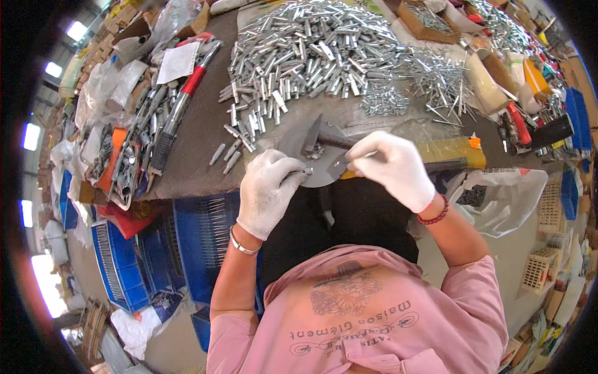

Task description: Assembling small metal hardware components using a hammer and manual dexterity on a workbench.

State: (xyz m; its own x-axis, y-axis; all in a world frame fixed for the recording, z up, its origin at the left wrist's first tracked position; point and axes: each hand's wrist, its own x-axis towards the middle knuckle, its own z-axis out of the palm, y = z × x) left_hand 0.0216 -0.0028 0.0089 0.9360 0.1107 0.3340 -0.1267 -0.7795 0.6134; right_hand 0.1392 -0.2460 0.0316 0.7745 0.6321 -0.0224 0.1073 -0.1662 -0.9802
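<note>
A round grey metal plate [314, 159] lies at the near edge of the worktop [199, 134], right in front of the person, so that both gloved hands can work on it without reaching. The left hand [269, 190] rests at the plate's near-left rim; its fingers [298, 169] are pinched closed on a small silver pin [307, 170], held low and flat against the plate, apparently to steady it there. The right hand [393, 167] is closed around the dark handle of a hammer [324, 138], whose head sits over the middle of the plate; the grip is taken close to the head, which would suit short, controlled taps.

Behind the plate, a large heap of silver tubes [305, 53] is spread across the worktop, with loose ones trailing down almost to the plate, so fresh pieces are near. A smaller heap of thin nails [436, 78] lies to the right of it. A long red-handled tool [187, 93] lies slanted on the left, well apart from the hands.

Open room is scant: a bare dark strip of worktop is left between the red-handled tool and the plate. The near edge runs just under both wrists. Below it, blue crates [205, 240] stand on the left and a white bag [498, 199] on the right.
</note>
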